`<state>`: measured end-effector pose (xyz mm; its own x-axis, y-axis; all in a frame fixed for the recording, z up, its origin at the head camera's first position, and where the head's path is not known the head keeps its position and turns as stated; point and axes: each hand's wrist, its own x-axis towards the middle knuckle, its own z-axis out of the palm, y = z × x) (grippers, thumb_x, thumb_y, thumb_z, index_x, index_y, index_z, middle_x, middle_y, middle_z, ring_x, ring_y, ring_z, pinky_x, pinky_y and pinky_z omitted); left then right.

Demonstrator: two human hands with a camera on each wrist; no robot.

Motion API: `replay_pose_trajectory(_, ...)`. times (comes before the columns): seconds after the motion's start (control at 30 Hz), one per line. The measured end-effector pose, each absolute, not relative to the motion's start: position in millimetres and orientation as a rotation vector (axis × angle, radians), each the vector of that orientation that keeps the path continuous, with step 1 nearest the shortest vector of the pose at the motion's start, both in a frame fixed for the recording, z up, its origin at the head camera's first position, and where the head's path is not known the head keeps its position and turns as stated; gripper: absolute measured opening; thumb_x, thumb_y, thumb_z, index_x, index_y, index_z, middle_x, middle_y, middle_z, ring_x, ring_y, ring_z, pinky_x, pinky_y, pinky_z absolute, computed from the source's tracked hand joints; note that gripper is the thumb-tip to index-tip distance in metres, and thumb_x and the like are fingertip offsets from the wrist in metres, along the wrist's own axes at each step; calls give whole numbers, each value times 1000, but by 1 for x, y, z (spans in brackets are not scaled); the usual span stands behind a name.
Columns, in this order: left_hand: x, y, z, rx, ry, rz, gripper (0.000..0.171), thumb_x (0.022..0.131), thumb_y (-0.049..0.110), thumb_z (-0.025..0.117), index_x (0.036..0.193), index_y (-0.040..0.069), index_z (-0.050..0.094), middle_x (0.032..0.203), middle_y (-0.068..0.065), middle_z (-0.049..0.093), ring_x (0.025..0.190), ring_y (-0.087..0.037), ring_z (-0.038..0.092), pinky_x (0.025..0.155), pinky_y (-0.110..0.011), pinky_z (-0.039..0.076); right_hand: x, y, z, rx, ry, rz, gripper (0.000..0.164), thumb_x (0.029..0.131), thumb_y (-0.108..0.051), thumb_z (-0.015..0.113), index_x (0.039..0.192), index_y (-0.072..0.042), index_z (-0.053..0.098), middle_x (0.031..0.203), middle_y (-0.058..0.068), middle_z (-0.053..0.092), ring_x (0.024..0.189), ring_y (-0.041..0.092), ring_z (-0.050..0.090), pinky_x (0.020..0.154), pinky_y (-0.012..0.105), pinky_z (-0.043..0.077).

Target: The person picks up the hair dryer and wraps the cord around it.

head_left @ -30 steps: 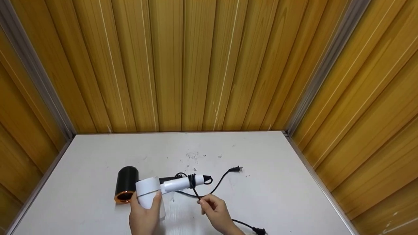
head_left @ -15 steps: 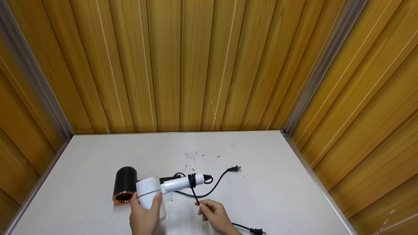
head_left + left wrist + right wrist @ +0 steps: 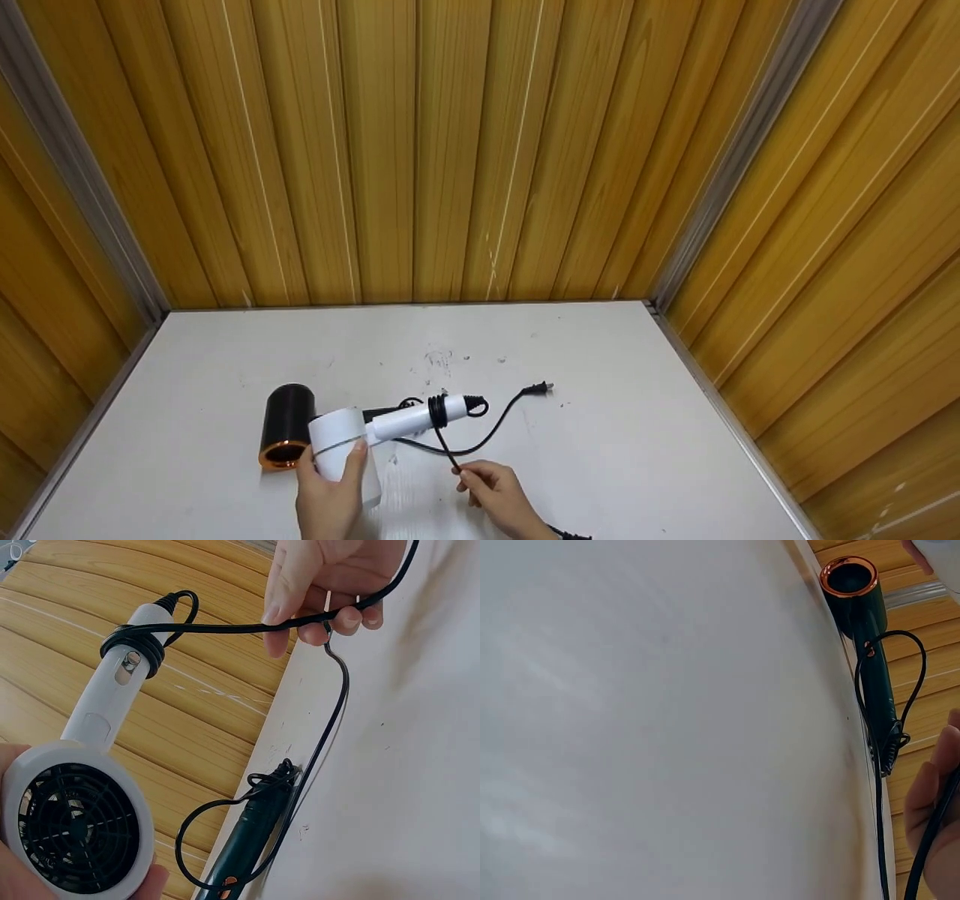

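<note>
Left fingers [image 3: 355,463] curl round the white dryer [image 3: 394,424]; right fingers [image 3: 474,477] pinch its cord [image 3: 217,628]; steady tension should keep the coils [image 3: 437,412] snug.

The white hair dryer [image 3: 341,430] has a black, web-patterned grille [image 3: 79,829] and a black cord [image 3: 438,412]. Left of it, the second dryer [image 3: 289,412] is greenish black with a copper rim [image 3: 847,595]. Below the white hair dryer, the tabletop [image 3: 637,435] is white with dark smudges [image 3: 439,358]; behind it, the wall [image 3: 450,150] is yellow-brown wood grain, dark-striped.
</note>
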<state>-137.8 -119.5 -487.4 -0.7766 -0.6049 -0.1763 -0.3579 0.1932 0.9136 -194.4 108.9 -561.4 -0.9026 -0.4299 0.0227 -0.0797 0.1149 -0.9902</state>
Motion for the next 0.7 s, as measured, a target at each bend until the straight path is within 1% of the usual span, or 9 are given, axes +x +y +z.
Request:
replay_pose_trajectory(0.1,-137,-120,-487,912,-2232,-1633,92,77,61,53,137,-1,22,122,-29,43,96,-40,52,72,-46,45,-193,110,-553,-517,2148,-1832,30,92,-14,50,102,12,59,82,25,61,56,5,49,50,14,42)
replay_pose_trajectory(0.17,-137,-120,-487,905,-2237,-1635,91,77,60,54,136,-1,22,122,-29,43,96,-40,52,72,-45,46,-193,110,-549,-519,2179,-1802,28,92,-13,50,101,12,59,81,26,61,54,5,48,48,13,41)
replay_pose_trajectory(0.33,-137,-119,-486,894,-2279,-1651,91,77,62,54,136,-1,22,121,-30,43,95,-40,52,72,-44,46,-202,112,-559,-440,2268,-1721,25,91,-17,52,97,5,63,78,15,64,52,5,46,45,13,40)
replay_pose_trajectory(0.43,-136,-118,-486,877,-2282,-1664,89,77,60,56,135,0,25,118,-30,46,93,-37,54,70,-41,46,-209,112,-567,-393,2346,-1652,25,90,-21,54,94,1,64,74,7,63,50,4,44,45,14,39)
replay_pose_trajectory(0.6,-136,-116,-486,831,-2275,-1704,87,75,57,60,133,-1,29,112,-30,50,85,-33,57,62,-35,47,-214,113,-569,-311,2433,-1598,30,88,-28,56,86,1,64,66,-2,57,51,5,43,45,17,37)
replay_pose_trajectory(0.7,-136,-117,-485,809,-2286,-1732,89,73,57,62,133,-1,31,111,-31,51,83,-32,58,59,-36,48,-215,115,-569,-297,2474,-1592,33,88,-29,56,81,2,63,63,-2,54,54,5,46,47,18,37)
